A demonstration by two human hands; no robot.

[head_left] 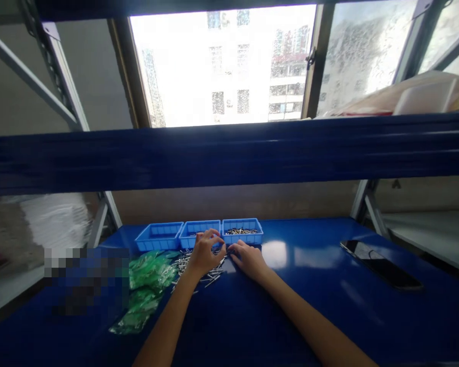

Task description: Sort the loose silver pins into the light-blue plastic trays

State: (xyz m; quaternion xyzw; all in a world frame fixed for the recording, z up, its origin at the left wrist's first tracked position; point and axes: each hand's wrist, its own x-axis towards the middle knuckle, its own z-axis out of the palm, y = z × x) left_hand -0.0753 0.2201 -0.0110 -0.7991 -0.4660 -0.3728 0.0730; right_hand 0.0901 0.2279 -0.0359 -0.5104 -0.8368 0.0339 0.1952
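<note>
Now our left hand (205, 253) is over the sticks (213, 279), which lie piled on the blue desk (309, 300) by the middle bin (201, 224), and our right hand (248, 259) is just beside it, near the right bin (248, 239). We curl the fingers on both hands, left thumb and pointer tips close together, but we cannot tell if they pinch anything. Green bags (153, 272) lie left of the pile, and our phone (380, 265) lies well to the right.
</note>
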